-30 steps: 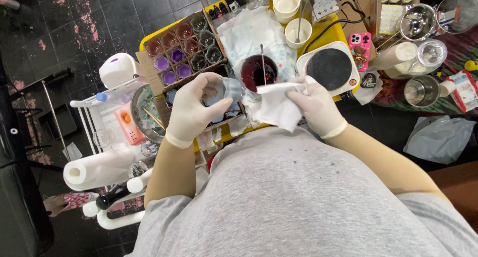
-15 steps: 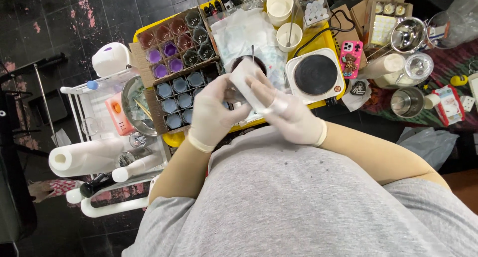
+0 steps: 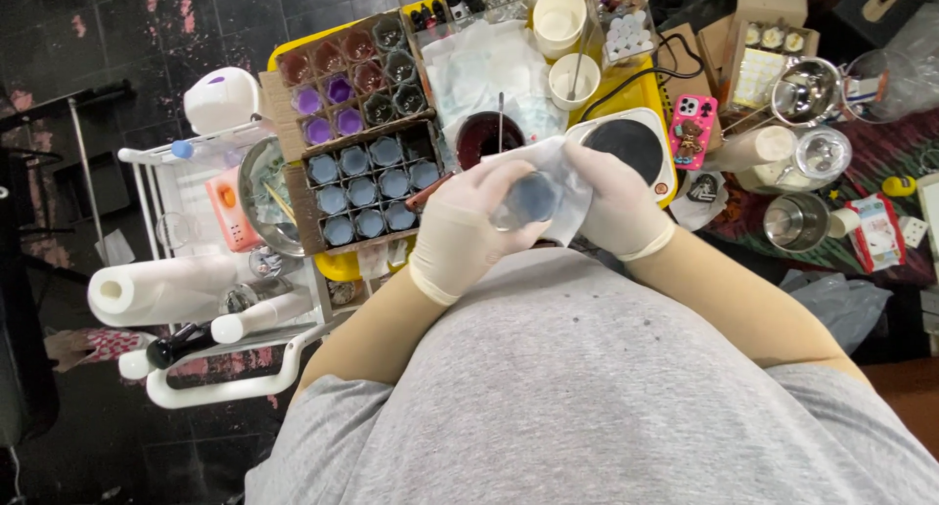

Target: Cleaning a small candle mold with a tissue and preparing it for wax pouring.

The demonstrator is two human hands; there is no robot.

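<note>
Left hand (image 3: 460, 236) now gripping glass jar (image 3: 531, 200), white cloth (image 3: 558, 177) raised closer

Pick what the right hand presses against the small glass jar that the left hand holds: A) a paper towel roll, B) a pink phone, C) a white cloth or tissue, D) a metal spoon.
C: the gloved right hand holds a white cloth around the small glass jar, which the gloved left hand grips from the other side.

I see a cardboard box (image 3: 773, 50) with a white insert at the table's far right corner and a small red-and-white package (image 3: 877, 233) at its right edge.
</note>
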